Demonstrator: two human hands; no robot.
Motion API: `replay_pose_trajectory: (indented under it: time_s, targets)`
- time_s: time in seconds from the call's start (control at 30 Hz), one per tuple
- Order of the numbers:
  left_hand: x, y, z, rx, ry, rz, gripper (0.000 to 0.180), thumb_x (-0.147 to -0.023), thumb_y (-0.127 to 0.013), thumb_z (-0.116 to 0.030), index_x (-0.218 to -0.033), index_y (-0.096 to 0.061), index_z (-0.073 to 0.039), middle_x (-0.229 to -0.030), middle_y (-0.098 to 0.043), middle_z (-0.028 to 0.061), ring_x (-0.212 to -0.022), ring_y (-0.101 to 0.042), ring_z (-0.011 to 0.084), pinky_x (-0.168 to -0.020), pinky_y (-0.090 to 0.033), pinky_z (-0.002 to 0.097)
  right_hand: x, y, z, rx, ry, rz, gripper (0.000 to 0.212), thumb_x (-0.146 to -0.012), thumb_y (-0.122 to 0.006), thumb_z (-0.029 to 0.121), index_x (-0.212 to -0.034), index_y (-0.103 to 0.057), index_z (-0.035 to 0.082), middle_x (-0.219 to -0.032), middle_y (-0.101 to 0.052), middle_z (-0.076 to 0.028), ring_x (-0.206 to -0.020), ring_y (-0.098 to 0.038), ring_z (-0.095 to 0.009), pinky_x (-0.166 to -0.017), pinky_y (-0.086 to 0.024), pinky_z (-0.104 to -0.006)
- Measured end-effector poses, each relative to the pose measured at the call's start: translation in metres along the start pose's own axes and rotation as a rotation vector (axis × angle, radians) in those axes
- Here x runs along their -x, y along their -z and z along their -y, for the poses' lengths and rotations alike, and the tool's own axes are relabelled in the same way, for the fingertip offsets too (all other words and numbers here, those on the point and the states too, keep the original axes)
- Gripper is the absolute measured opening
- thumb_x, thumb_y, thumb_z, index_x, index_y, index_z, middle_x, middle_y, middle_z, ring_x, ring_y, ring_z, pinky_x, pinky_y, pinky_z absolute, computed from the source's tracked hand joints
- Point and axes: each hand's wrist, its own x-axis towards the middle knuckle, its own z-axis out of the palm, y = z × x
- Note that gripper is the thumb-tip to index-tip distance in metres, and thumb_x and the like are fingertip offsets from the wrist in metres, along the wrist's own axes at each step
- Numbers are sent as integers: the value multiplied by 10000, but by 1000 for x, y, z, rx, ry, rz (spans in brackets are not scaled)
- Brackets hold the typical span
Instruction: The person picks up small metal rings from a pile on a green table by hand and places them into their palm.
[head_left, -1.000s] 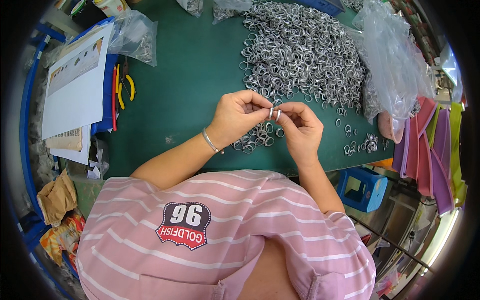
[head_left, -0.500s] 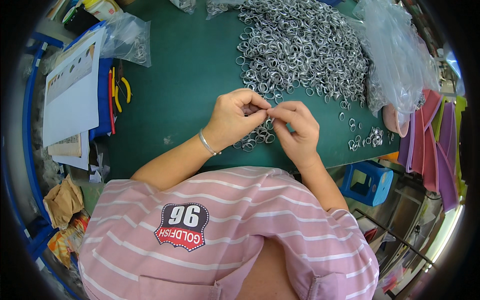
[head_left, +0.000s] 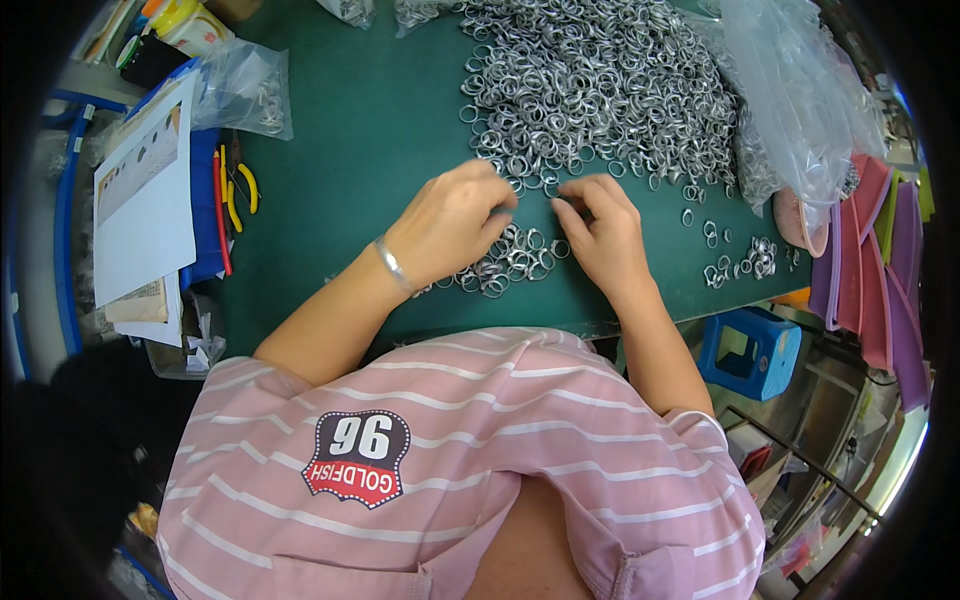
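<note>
Small silver metal rings lie on the green tabletop: a large heap at the far side and a small pile close to me. My left hand, with a silver bangle on its wrist, is over the left side of the small pile. Its fingers curl inward and are smeared by motion, so what they hold, if anything, cannot be made out. To the right, my right hand is at the near edge of the heap. Its thumb and forefinger are slightly apart, close to loose rings, with none seen held.
Pliers with yellow handles lie at the left beside papers and a clear bag. Plastic bags and a few scattered rings are on the right. A blue stool stands below the table edge.
My hands, which met fingertip to fingertip above the small pile, have parted. The left moved left and the right slightly right. A dark shape has appeared at the lower left.
</note>
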Motion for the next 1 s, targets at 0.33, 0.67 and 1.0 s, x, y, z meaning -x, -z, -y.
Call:
replay_pose_trajectory:
  time_s: [0.33, 0.67, 1.0]
  targets:
    - [-11, -12, 25, -104, 13, -86, 145, -738, -715, -5, -844, -617, -14, -844, -585, 101, -738, -615, 248, -646, -508, 334, -7, -7, -19, 69, -2, -107, 139, -796, -676, 48, -923, -654, -5, -816, -662, -117, -702, -653, -250, -624, -522, -354]
    - [-10, -7, 4, 887, 522, -47, 90, -850, -625, 8, -939, -612, 3, -907, -661, 73, -777, -648, 121, -669, -525, 244, -3, 14, 5, -824, -630, 159, 155, -880, -579, -8, -1023, -631, -31, -863, -694, -105, -679, -633, -92, -549, -494, -205]
    - [-4, -12, 5, 1001, 464, -146, 184, -794, -638, 80, -964, -623, 9, -964, -648, 85, -885, -622, 116, -789, -519, 241, 10, 3, 10, -312, -100, 145, 72, -805, -620, -23, -859, -664, -4, -857, -670, -80, -732, -632, -179, -643, -504, -305]
